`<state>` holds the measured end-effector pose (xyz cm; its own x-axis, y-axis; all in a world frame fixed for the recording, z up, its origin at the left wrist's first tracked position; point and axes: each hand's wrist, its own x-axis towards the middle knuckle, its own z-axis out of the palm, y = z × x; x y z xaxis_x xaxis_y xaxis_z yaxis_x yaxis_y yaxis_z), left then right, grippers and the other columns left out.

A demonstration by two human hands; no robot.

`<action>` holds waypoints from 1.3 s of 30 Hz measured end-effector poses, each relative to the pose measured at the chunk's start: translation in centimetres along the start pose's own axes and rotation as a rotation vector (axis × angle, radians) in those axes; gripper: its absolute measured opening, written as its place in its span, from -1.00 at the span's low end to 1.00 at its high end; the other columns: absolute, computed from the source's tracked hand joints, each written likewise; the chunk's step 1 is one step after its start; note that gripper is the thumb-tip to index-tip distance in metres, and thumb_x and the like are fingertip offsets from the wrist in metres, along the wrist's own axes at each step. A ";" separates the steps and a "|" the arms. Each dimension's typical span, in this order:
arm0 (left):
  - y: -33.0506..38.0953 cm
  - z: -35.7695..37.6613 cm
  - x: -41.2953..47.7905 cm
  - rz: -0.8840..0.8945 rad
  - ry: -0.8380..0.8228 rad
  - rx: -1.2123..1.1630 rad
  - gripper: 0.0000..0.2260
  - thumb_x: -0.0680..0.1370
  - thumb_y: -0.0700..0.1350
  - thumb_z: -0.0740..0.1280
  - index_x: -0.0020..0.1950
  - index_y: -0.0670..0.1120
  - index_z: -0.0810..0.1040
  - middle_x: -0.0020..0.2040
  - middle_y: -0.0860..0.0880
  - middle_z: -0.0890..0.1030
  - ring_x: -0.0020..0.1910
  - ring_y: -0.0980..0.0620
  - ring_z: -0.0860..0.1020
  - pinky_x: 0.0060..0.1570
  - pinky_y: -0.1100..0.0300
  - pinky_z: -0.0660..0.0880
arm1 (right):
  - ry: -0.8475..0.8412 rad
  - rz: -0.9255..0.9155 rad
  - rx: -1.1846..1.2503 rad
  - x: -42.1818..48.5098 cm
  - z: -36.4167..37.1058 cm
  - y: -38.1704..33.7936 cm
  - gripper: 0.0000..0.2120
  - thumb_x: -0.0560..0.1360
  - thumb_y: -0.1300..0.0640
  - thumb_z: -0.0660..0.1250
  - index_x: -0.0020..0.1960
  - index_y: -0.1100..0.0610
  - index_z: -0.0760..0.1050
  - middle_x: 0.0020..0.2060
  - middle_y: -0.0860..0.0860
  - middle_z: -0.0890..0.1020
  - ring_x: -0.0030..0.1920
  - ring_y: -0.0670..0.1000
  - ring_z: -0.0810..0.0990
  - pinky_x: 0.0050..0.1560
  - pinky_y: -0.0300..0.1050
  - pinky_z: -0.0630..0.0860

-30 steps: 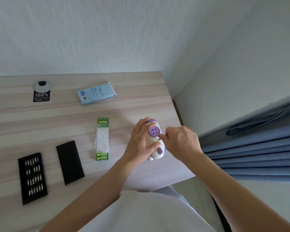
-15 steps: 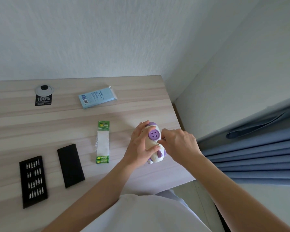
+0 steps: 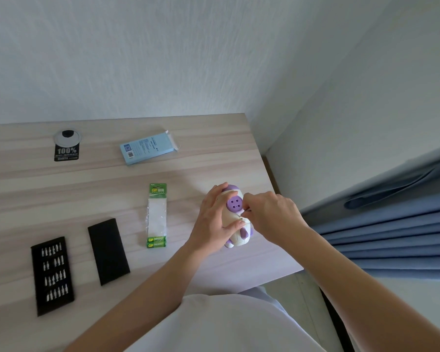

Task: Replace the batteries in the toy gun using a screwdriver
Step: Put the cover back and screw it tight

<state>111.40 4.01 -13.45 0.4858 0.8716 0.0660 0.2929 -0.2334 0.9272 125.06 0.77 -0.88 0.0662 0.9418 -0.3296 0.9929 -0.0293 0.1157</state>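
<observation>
Head view: the toy gun is held at the right end of the worktop, gripped round its body by the left hand. The right hand is curled, with its fingertips pinched at the toy's side seam. No screwdriver is seen in either hand. Step judged: the battery cover is being located. Next, a driver from the bit tray is needed. The battery pack lies near, to the left.
</observation>
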 end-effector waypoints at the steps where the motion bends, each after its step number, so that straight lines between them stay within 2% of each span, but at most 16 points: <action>1: -0.1 0.1 0.0 0.003 0.005 0.000 -0.44 0.42 -0.04 0.51 0.39 0.08 0.44 0.50 0.25 0.19 0.53 0.14 0.14 0.36 -0.10 0.40 | -0.011 0.028 0.016 0.2 -0.2 -0.2 -0.90 0.61 0.03 0.27 0.02 0.06 0.47 -0.19 0.01 0.58 -0.22 0.07 0.57 -0.21 -0.10 0.51; 4: -0.1 0.1 -0.1 -0.021 -0.001 -0.013 -0.44 0.43 -0.04 0.52 0.39 0.13 0.42 0.47 0.35 0.15 0.52 0.18 0.13 0.26 -0.14 0.51 | -0.067 0.148 0.138 0.5 -0.8 -0.3 -0.71 0.62 -0.07 0.20 -0.09 0.13 0.51 -0.23 0.02 0.57 -0.21 0.07 0.55 -0.20 -0.09 0.48; 7: -0.1 0.0 -0.1 0.003 0.008 -0.001 -0.44 0.43 -0.04 0.51 0.39 0.10 0.43 0.49 0.26 0.18 0.51 0.15 0.16 0.30 -0.11 0.47 | -0.069 0.217 0.169 0.3 -0.4 -0.5 -0.63 0.63 -0.16 0.17 -0.19 0.09 0.44 -0.26 0.02 0.53 -0.24 0.06 0.51 -0.24 -0.13 0.40; 10: -0.3 -0.1 -0.1 0.018 0.007 0.010 -0.44 0.42 -0.02 0.50 0.39 0.09 0.43 0.52 0.18 0.21 0.51 0.10 0.20 0.38 -0.07 0.39 | -0.036 0.242 0.187 0.1 -0.2 -0.7 -0.60 0.62 -0.17 0.17 -0.19 0.11 0.46 -0.31 0.01 0.50 -0.29 0.05 0.48 -0.31 -0.15 0.35; 12: -0.3 -0.3 -0.2 0.003 -0.004 0.010 -0.43 0.42 -0.01 0.51 0.40 0.12 0.41 0.53 0.17 0.21 0.51 0.10 0.20 0.39 -0.04 0.39 | -0.026 0.220 0.192 -0.2 -0.4 -0.7 -0.64 0.62 -0.15 0.18 -0.12 0.12 0.51 -0.27 0.01 0.55 -0.26 0.06 0.52 -0.29 -0.14 0.40; 14: -0.3 -0.4 -0.1 -0.001 -0.008 0.021 -0.42 0.42 0.00 0.51 0.40 0.13 0.41 0.53 0.17 0.21 0.51 0.10 0.20 0.40 -0.01 0.37 | 0.005 0.132 0.191 -0.6 -0.2 -0.3 -0.78 0.60 -0.07 0.22 -0.01 0.09 0.48 -0.17 -0.01 0.59 -0.18 0.10 0.58 -0.19 -0.09 0.51; 17: -0.1 -0.3 0.0 -0.007 -0.016 0.027 -0.42 0.43 0.01 0.51 0.41 0.13 0.41 0.53 0.17 0.20 0.52 0.11 0.19 0.42 0.02 0.35 | 0.053 0.020 0.100 -1.1 0.2 0.1 -0.93 0.60 0.05 0.26 -0.02 0.03 0.41 -0.19 -0.04 0.59 -0.19 0.10 0.58 -0.19 -0.05 0.54; 19: -0.2 -0.3 -0.1 -0.005 -0.011 0.035 -0.42 0.43 0.00 0.51 0.41 0.12 0.41 0.53 0.17 0.20 0.52 0.10 0.19 0.42 0.01 0.34 | 0.056 0.023 0.041 -1.0 0.3 0.0 -0.87 0.61 0.03 0.27 -0.08 0.05 0.41 -0.24 -0.01 0.58 -0.24 0.08 0.56 -0.26 -0.10 0.48; 22: -0.2 -0.4 -0.1 -0.008 -0.025 0.030 -0.45 0.43 0.00 0.50 0.39 0.11 0.43 0.52 0.16 0.21 0.52 0.10 0.19 0.40 -0.01 0.37 | 0.007 0.097 0.050 -0.6 -0.1 -0.4 -0.71 0.64 -0.05 0.20 -0.12 0.12 0.50 -0.25 0.02 0.57 -0.23 0.07 0.55 -0.25 -0.12 0.46; 24: -0.1 -0.4 0.0 0.004 -0.028 0.050 -0.47 0.42 0.06 0.46 0.38 0.09 0.44 0.52 0.12 0.23 0.52 0.07 0.20 0.42 0.01 0.33 | -0.002 0.153 0.092 -0.5 -0.4 -0.7 -0.63 0.64 -0.11 0.18 -0.21 0.11 0.44 -0.31 0.01 0.49 -0.26 0.06 0.51 -0.27 -0.12 0.43; 27: 0.3 -0.4 0.0 0.003 -0.031 0.059 -0.43 0.39 0.16 0.36 0.38 0.05 0.44 0.52 0.07 0.27 0.54 0.06 0.20 0.45 0.03 0.28 | 0.011 0.200 0.054 -0.3 -0.4 -1.3 -0.69 0.64 -0.03 0.20 -0.23 0.09 0.35 -0.37 -0.02 0.38 -0.28 0.05 0.48 -0.30 -0.12 0.38; 30: 0.4 -0.7 -0.1 0.024 -0.037 0.086 -0.40 0.38 0.18 0.33 0.38 0.00 0.46 0.51 0.05 0.31 0.54 0.06 0.21 0.44 -0.02 0.29 | 0.032 0.232 0.060 -0.6 -0.3 -1.6 -0.71 0.65 -0.02 0.19 -0.21 0.08 0.38 -0.36 -0.02 0.39 -0.27 0.06 0.51 -0.30 -0.12 0.38; 34: 0.7 -1.0 -0.3 -0.030 -0.042 0.125 -0.34 0.36 0.25 0.36 0.41 -0.01 0.45 0.55 0.05 0.28 0.55 0.02 0.21 0.46 0.02 0.28 | 0.076 0.256 0.218 -1.3 0.4 -1.1 -0.69 0.65 -0.01 0.14 -0.21 0.10 0.41 -0.33 0.00 0.48 -0.30 0.08 0.50 -0.31 -0.12 0.39; 36: 0.7 -0.9 -0.4 -0.070 -0.043 0.141 -0.32 0.36 0.21 0.46 0.42 0.01 0.44 0.56 0.06 0.26 0.56 0.00 0.20 0.47 0.02 0.28 | 0.124 0.297 0.382 -1.8 0.9 -0.7 -0.67 0.64 -0.02 0.15 -0.22 0.14 0.42 -0.31 0.04 0.53 -0.31 0.11 0.48 -0.28 -0.07 0.44; 39: 0.9 -1.0 -0.6 -0.087 -0.036 0.171 -0.31 0.36 0.12 0.55 0.43 0.04 0.42 0.56 0.08 0.27 0.55 0.02 0.21 0.46 0.09 0.28 | 0.206 0.357 0.615 -2.5 2.2 0.3 -0.70 0.59 0.08 0.20 -0.24 0.22 0.46 -0.35 0.12 0.55 -0.36 0.12 0.39 -0.33 0.00 0.47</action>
<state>110.57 3.74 -12.31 0.4807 0.8765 -0.0273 0.4691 -0.2307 0.8525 125.40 -2.36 -2.10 0.4357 0.8818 -0.1806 0.7945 -0.4710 -0.3833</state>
